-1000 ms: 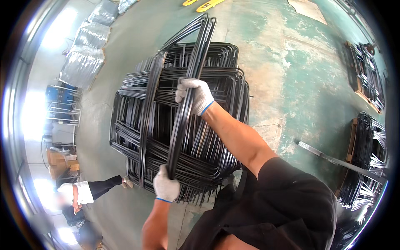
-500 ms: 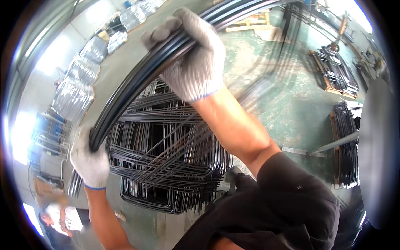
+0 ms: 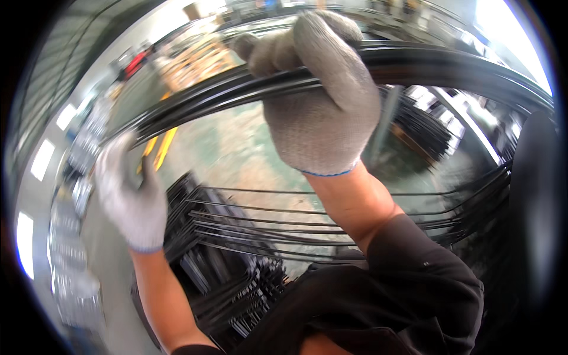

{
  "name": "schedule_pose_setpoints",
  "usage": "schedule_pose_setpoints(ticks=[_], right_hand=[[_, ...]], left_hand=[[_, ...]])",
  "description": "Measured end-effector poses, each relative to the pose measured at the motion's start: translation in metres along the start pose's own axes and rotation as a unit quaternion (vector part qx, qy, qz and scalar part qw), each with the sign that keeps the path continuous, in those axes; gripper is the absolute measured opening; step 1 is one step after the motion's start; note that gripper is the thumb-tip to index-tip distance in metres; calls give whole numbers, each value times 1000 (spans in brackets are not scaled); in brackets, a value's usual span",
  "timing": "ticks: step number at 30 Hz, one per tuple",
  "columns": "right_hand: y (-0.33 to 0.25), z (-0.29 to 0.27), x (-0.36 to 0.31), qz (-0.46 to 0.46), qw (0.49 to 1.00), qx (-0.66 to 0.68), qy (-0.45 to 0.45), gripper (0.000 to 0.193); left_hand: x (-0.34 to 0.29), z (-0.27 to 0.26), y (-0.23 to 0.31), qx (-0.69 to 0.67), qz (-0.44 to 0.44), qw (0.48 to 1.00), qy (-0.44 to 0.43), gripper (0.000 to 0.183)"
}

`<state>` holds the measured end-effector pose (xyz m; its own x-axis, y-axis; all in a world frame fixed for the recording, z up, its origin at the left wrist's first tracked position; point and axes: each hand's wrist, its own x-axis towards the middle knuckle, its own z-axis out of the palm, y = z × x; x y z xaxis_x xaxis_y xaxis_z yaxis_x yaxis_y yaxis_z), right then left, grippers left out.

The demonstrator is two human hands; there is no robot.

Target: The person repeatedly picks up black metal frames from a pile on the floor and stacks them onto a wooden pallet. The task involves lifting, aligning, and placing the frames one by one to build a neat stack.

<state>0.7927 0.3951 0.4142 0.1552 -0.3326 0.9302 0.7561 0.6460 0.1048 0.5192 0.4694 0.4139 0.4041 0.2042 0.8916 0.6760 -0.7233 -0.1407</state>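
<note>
A bundle of long black metal rods runs across the upper part of the view, bowed by the lens. My right hand, in a grey-white knit glove, is closed round the bundle near its middle. My left hand, gloved alike, is by the bundle's left end. Its thumb stands away from its fingers, and the palm is bare of any rod. The left fingertips are blurred at the rods; whether they touch cannot be made out.
Below my hands lies a stack of black bent metal frames. Thin black rods stretch rightward from it. Another dark pile lies on a pallet at right. Wooden pallets stand at the far left, with wrapped stacks along the wall.
The view has swung round, and the bundle now lies more level across it. My left hand has loosened from its grip on the rods' left end; my right hand still grips them.
</note>
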Motion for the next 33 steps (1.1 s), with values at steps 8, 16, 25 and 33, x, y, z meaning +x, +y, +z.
schedule_pose_setpoints(ticks=[8,16,25,33], right_hand=[[-6,-79,81,306,942,130,54,12],[34,-60,143,301,911,-266,-97,26],[65,-130,162,104,900,-422,23,10],[35,-264,164,3,836,-520,173,10]], left_hand=[[-60,136,62,-352,-207,896,-175,33],[-85,163,92,-415,-254,855,-182,25],[-185,223,52,-547,-445,675,-219,15],[-238,246,59,-563,-414,631,-337,12]])
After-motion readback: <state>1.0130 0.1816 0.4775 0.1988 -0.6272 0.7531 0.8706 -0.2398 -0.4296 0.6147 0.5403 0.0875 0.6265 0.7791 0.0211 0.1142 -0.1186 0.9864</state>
